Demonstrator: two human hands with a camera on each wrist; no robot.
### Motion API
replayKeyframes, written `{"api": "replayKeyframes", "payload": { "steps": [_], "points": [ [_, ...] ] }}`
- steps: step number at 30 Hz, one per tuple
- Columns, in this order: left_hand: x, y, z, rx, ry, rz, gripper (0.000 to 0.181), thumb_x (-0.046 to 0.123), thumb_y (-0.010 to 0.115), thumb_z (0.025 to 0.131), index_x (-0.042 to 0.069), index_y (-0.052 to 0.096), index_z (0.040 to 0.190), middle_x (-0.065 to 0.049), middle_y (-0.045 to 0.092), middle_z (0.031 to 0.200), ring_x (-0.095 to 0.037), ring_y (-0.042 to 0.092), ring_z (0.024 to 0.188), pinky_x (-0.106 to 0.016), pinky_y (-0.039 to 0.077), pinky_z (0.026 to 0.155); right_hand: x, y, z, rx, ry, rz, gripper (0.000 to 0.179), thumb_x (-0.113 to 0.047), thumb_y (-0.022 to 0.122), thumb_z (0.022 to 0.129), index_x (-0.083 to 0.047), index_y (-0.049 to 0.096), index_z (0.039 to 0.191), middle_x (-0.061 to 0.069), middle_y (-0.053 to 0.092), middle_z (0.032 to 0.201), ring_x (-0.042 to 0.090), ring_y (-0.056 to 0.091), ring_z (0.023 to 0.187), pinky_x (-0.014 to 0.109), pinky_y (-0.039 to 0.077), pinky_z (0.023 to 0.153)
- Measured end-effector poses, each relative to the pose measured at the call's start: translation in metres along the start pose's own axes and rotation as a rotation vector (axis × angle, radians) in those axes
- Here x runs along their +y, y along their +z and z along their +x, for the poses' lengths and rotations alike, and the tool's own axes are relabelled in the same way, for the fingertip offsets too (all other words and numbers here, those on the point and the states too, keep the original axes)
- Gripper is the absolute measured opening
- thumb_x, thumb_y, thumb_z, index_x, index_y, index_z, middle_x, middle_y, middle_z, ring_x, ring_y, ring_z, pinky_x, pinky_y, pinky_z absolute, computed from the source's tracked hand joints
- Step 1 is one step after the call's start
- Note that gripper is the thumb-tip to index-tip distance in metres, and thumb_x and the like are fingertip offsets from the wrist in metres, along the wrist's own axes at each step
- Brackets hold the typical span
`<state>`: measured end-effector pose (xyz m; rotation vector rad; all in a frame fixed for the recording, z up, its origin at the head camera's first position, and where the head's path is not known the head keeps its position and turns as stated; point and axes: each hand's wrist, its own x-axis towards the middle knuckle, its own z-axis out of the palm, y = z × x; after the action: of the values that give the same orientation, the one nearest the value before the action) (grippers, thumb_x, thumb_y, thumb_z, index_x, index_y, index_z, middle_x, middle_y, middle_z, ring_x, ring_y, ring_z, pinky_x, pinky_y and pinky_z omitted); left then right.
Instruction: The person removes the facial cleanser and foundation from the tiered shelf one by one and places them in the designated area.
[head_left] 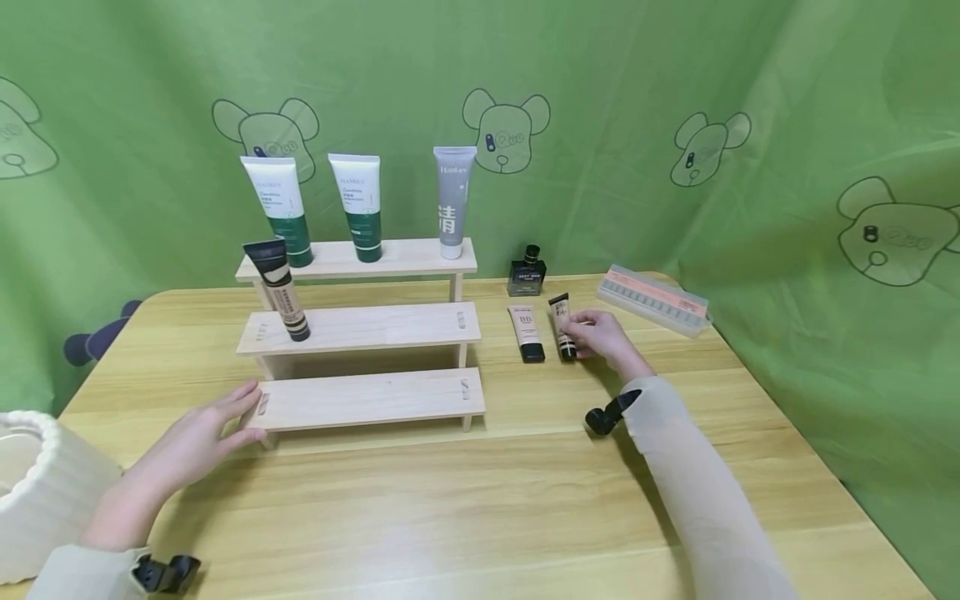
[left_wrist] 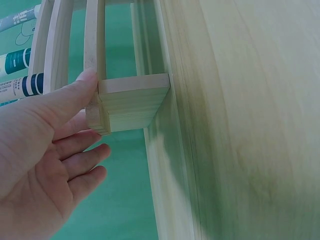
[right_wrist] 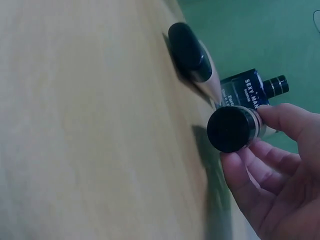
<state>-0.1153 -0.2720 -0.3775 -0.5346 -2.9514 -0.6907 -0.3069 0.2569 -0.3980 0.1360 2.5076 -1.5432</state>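
Green curtain [head_left: 600,50] all round the back, pale wooden table [head_left: 450,517] in front, and from where I'm standing the near left starts with a ribbed white container [head_left: 71,492]. Just past it, the left hand [head_left: 195,437] has thumb and fingers pinched at the left end of the lowest step of a three-tier rack [head_left: 367,400]; bare wood, rigid by the look of it, its front corners being the edges to watch. Up on the middle step, left side, stands a larger black-and-beige tube [head_left: 285,296]; behind, on top, two white-and-green tubes [head_left: 273,187] and a grey tube [head_left: 453,196], all tall enough to topple at a knock. Moving right, a dark perfume bottle [head_left: 527,277] sits far back, probably glass and the breakable one, with a BB tube [head_left: 526,325] lying nearer. Right beside that, here's the small black-and-beige tube [head_left: 559,312], pinched near its cap by the right hand [head_left: 600,337]. Looks light, soft in the body, perhaps slick; that stiff cap end is the sound place to hold. Near side, there's open wood for swinging leftward; far right, a clear case [head_left: 652,302] crowds the table's edge.
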Motion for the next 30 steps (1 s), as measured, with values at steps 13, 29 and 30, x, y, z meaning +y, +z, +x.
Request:
{"api": "replayKeyframes", "payload": {
  "steps": [13,29,30],
  "points": [
    [-0.001,-0.001,0.001,-0.019,-0.015,0.000,0.062,0.026,0.065,0.086,-0.013,0.042,0.129,-0.029,0.033,0.137,-0.051,0.038,0.116,-0.061,0.031,0.094,0.001,0.001,0.012,-0.006,0.054,-0.112,0.045,-0.024,0.060,0.089,0.011,0.052,0.116,0.012,0.060,0.092,0.011,0.058,0.068,0.026,0.055,0.062],
    [-0.002,-0.001,0.002,-0.016,-0.005,0.010,0.061,0.026,0.065,0.086,-0.013,0.043,0.128,-0.029,0.035,0.136,-0.050,0.039,0.115,-0.060,0.032,0.094,-0.005,0.005,0.019,-0.021,0.048,-0.166,0.041,-0.021,0.059,0.089,0.011,0.054,0.114,0.014,0.060,0.092,0.013,0.057,0.069,0.028,0.055,0.061],
    [-0.002,-0.001,0.002,-0.018,-0.007,0.011,0.061,0.026,0.065,0.086,-0.013,0.043,0.128,-0.029,0.034,0.136,-0.050,0.039,0.115,-0.060,0.032,0.094,-0.006,0.005,0.019,-0.024,0.048,-0.162,0.042,-0.021,0.058,0.089,0.011,0.053,0.115,0.014,0.060,0.093,0.013,0.058,0.069,0.028,0.055,0.061]
  ]
}}
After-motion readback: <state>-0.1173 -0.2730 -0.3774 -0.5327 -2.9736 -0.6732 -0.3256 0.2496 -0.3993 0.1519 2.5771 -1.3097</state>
